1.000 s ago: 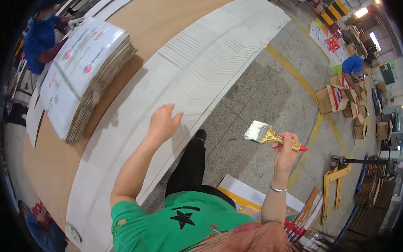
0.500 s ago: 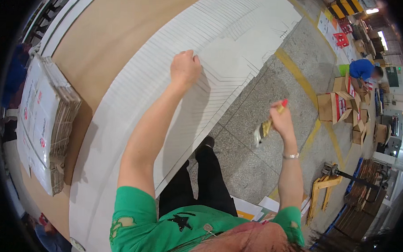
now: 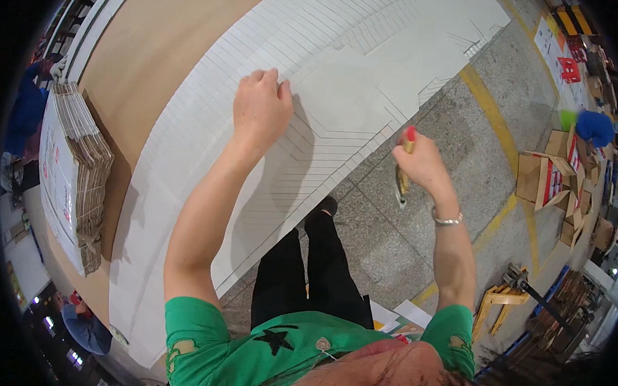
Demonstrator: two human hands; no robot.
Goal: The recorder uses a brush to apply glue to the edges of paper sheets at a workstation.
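Over the white sheets (image 3: 340, 85), fanned out so that their staggered edges show as many thin lines, is my left hand (image 3: 261, 109). Its fingers are curled and their tips hidden, so I cannot see what they hold, if anything. My right hand (image 3: 424, 164) is closed around the handle of a paintbrush (image 3: 403, 177) with a yellow handle and a red end. The brush hangs head down, just off the near right edge of the sheets, over the floor. Its bristles are partly smeared by motion.
Brown board (image 3: 164, 38) lies under the sheets. A bundle of flattened cartons (image 3: 78, 171), wrapped in plastic, rests at the left. Speckled floor (image 3: 382, 250) runs along the right, with open boxes (image 3: 538, 174) and a co-worker in blue (image 3: 595, 128) beyond.
My right hand has come left with the brush, closer to the sheets' edge, and the brush hangs more upright. My left hand has moved left over the sheets. The whole view has shifted.
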